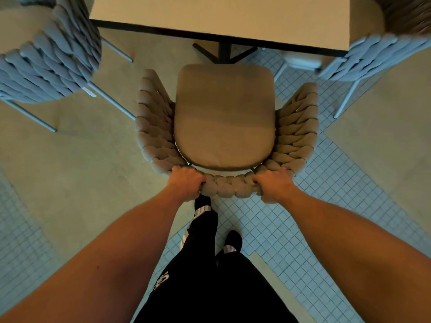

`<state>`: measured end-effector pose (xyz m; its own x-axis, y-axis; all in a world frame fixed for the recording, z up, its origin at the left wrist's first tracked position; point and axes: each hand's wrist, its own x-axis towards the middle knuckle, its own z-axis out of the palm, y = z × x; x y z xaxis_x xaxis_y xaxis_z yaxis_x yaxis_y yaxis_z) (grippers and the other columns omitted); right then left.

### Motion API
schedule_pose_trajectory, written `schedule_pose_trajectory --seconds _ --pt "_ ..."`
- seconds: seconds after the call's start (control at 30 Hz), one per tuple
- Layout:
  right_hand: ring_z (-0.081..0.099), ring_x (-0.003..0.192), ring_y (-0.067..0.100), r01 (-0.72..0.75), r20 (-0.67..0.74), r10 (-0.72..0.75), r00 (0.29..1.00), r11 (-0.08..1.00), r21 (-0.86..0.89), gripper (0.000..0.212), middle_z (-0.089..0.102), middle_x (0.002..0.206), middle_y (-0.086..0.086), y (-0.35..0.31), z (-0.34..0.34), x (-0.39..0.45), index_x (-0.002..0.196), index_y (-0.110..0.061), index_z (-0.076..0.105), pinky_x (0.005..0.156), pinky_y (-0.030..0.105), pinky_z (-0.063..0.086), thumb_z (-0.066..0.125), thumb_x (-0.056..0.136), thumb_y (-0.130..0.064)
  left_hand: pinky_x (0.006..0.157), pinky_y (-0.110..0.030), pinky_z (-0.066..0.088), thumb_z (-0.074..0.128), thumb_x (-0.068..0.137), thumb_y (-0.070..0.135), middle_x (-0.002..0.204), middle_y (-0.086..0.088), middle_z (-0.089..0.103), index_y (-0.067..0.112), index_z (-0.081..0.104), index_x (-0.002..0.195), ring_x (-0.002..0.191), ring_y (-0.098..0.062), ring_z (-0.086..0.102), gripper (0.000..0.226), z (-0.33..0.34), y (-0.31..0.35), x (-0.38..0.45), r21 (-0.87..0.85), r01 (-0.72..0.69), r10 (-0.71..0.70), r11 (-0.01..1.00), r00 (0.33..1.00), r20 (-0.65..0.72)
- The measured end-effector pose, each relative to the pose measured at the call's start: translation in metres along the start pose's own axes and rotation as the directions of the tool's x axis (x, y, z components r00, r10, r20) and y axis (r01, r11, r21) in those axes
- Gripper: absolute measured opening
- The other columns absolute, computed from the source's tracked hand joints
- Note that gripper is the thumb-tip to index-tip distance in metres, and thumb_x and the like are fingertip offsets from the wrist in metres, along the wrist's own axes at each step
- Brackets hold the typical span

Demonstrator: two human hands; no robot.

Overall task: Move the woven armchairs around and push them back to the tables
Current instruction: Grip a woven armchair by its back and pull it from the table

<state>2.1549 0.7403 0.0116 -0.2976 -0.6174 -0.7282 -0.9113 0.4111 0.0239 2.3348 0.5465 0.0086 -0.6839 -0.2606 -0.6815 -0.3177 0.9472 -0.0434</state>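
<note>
Floor (70, 159) fills most of the view, part smooth and part small square tiles (326, 206). Those tile lines could catch a chair leg and make it tip or stop short. Next biggest is the table (221, 17), on a dark cross foot (224, 52). The woven armchair (224, 113) faces it, its seat front close to the table edge. A hard push could bump its arms into the table or foot. Two more chairs (46, 66) (373, 59) stand close on each side. The left hand (186, 183) and right hand (272, 185) each curl tight around the woven back.
</note>
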Motion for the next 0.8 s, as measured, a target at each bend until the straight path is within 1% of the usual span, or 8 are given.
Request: schedule_pose_trajectory --seconds 0.07,0.17,0.23,0.37,0.47,0.6,0.7,0.8 --pt "0.063 0.099 0.020 -0.002 -0.032 0.001 0.999 1.000 -0.019 0.026 0.064 0.099 -0.007 0.001 0.001 0.000 0.100 -0.036 0.050 0.102 0.048 0.039 0.069 0.086 -0.026 0.092 -0.047 0.043 0.061 0.091 0.033 0.124 0.000 0.059 0.033 0.057 0.124 0.115 -0.026 0.057 0.034 0.000 0.000 0.001 0.004 0.005 -0.005 1.000 1.000 -0.015" --pt "0.063 0.103 0.021 -0.009 -0.009 0.009 1.000 1.000 0.001 0.027 0.066 0.104 -0.006 0.000 0.001 0.000 0.108 -0.035 0.056 0.105 0.049 0.037 0.070 0.087 -0.028 0.096 -0.048 0.040 0.062 0.091 0.032 0.129 0.000 0.056 0.033 0.057 0.127 0.122 -0.026 0.052 0.036 0.001 0.000 -0.001 -0.044 0.022 -0.022 0.999 1.000 -0.005" --pt "0.063 0.103 0.020 -0.014 -0.025 0.014 1.000 1.000 0.002 0.028 0.066 0.104 -0.007 0.000 0.001 -0.001 0.112 -0.035 0.056 0.105 0.048 0.037 0.069 0.088 -0.030 0.096 -0.048 0.040 0.063 0.091 0.032 0.130 0.001 0.057 0.032 0.057 0.126 0.123 -0.026 0.051 0.035 0.002 0.002 -0.003 -0.067 0.036 -0.038 0.997 0.999 -0.033" --pt "0.062 0.100 0.017 -0.015 -0.051 0.015 0.999 1.000 -0.010 0.031 0.066 0.104 -0.008 -0.001 0.005 -0.001 0.113 -0.034 0.056 0.102 0.045 0.037 0.071 0.086 -0.033 0.097 -0.050 0.038 0.064 0.091 0.032 0.131 0.001 0.057 0.033 0.056 0.128 0.124 -0.026 0.050 0.038 0.004 0.003 -0.002 -0.091 0.050 -0.051 0.995 0.999 -0.011" --pt "0.062 0.099 0.018 -0.020 -0.037 0.020 0.999 1.000 0.006 0.032 0.065 0.105 -0.008 -0.004 0.007 0.000 0.113 -0.033 0.056 0.100 0.044 0.036 0.072 0.085 -0.033 0.099 -0.050 0.036 0.065 0.090 0.031 0.134 0.002 0.056 0.034 0.055 0.132 0.126 -0.025 0.049 0.043 0.010 0.003 -0.002 -0.097 0.063 -0.065 0.993 0.998 -0.026" --pt "0.062 0.104 0.020 0.000 -0.027 0.000 1.000 1.000 0.005 0.038 0.066 0.111 -0.006 -0.005 0.012 -0.004 0.120 -0.032 0.054 0.101 0.045 0.036 0.072 0.087 -0.037 0.099 -0.048 0.036 0.066 0.089 0.032 0.136 0.003 0.054 0.036 0.053 0.135 0.128 -0.025 0.048 0.048 0.014 0.002 -0.001 -0.113 0.047 -0.048 0.992 0.999 -0.010" --pt "0.057 0.115 0.022 0.009 -0.030 -0.009 1.000 1.000 0.010 0.047 0.065 0.121 -0.002 -0.001 0.007 -0.011 0.129 -0.033 0.054 0.102 0.042 0.038 0.072 0.087 -0.044 0.100 -0.045 0.038 0.068 0.085 0.045 0.135 0.006 0.056 0.038 0.050 0.138 0.125 -0.023 0.051 0.056 0.015 -0.006 -0.002 -0.151 0.023 -0.022 0.988 1.000 0.009" --pt "0.048 0.129 0.026 0.002 0.020 -0.003 1.000 0.999 0.034 0.065 0.059 0.134 0.001 0.003 0.004 -0.012 0.141 -0.033 0.049 0.109 0.047 0.038 0.073 0.085 -0.056 0.103 -0.045 0.039 0.064 0.083 0.058 0.139 0.007 0.055 0.037 0.047 0.144 0.128 -0.023 0.050 0.067 0.014 -0.011 -0.006 -0.192 0.000 0.002 0.981 1.000 0.011"
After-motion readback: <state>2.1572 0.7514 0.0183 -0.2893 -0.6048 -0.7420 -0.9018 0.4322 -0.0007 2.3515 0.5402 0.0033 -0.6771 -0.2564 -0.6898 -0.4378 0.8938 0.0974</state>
